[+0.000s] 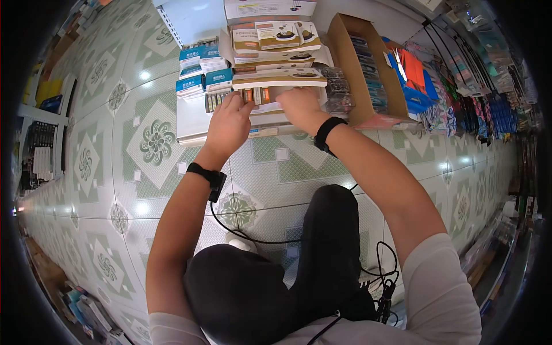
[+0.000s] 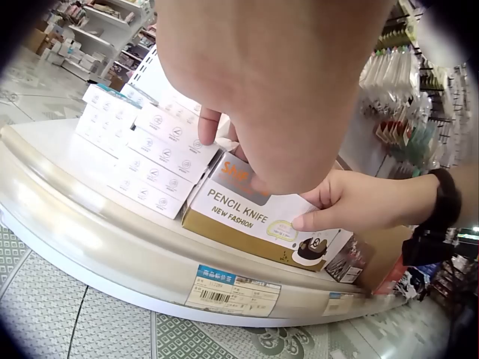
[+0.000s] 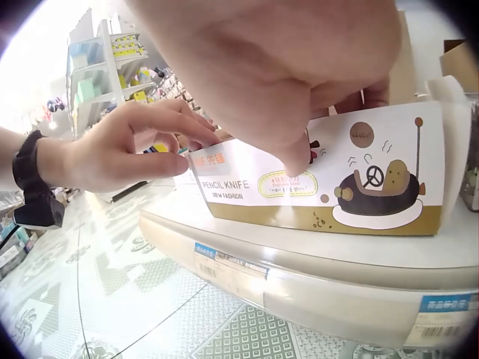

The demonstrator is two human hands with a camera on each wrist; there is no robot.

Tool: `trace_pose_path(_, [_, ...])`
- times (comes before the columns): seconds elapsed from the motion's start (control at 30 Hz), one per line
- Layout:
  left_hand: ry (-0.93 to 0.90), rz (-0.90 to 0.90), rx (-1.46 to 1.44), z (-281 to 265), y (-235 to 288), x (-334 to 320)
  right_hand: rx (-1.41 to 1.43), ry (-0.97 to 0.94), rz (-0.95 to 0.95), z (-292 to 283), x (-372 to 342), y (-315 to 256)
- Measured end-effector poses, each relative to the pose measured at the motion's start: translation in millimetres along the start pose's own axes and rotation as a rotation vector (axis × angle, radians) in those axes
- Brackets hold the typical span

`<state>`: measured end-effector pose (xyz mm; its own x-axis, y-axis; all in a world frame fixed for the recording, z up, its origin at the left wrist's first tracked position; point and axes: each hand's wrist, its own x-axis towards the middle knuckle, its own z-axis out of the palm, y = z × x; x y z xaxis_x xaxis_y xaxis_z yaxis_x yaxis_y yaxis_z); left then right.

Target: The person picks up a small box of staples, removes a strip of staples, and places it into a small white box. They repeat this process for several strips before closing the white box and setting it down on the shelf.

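Observation:
An opened white and gold pencil knife box (image 3: 247,206) stands at the front of a low white shelf, with a row of small packs (image 1: 257,96) in its left part. My left hand (image 1: 227,123) holds the box's left end, thumb on the front face and fingers over the top edge. At its right part, my right hand (image 1: 302,109) pinches the front wall. In the right wrist view that thumb presses the printed face while the other fingers reach behind it, partly hidden.
Blue and white boxes (image 1: 205,79) are stacked on the left. More pencil knife boxes (image 1: 276,35) stand behind. To the right are clear packets (image 1: 337,89) and a long cardboard box (image 1: 345,69) of packaged goods. Price labels (image 2: 233,290) line the shelf's front edge (image 2: 112,247).

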<state>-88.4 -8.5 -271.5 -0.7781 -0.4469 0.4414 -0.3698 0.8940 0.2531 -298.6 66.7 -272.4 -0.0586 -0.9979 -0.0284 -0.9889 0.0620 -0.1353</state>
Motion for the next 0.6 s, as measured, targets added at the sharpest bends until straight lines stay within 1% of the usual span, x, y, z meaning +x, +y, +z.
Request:
trace_pose_path(0.07, [0.001,0.005,0.008,1,1,1,0.005,0.035,-0.015,4,1,4])
trace_pose_path(0.27, [0.006,0.003,0.023,3,3,1,-0.04,-0.024,-0.006,-4,6,7])
trace_pose_path(0.33, [-0.01,-0.02,-0.017,1,3,1,0.115,0.007,-0.025,-12,0,7])
trace_pose_path(0.37, [-0.004,-0.031,-0.022,1,3,-1,0.107,-0.001,-0.032,-17,-7,10])
trace_pose_path(0.43, [0.021,0.002,-0.01,0,2,-3,0.232,0.266,-0.169,-42,-26,16])
trace_pose_path(0.47, [0.029,-0.021,-0.016,0,1,-2,0.226,0.247,-0.185,-60,-30,22])
trace_pose_path(0.53, [-0.007,-0.045,-0.054,2,0,-1,0.398,0.003,-0.056,-90,-40,34])
trace_pose_path(0.57, [-0.006,-0.047,-0.06,2,1,-2,0.394,-0.002,-0.054,-96,-43,45])
trace_pose_path(0.6, [0.002,-0.055,-0.055,2,2,0,0.46,-0.097,0.033,-105,-42,55])
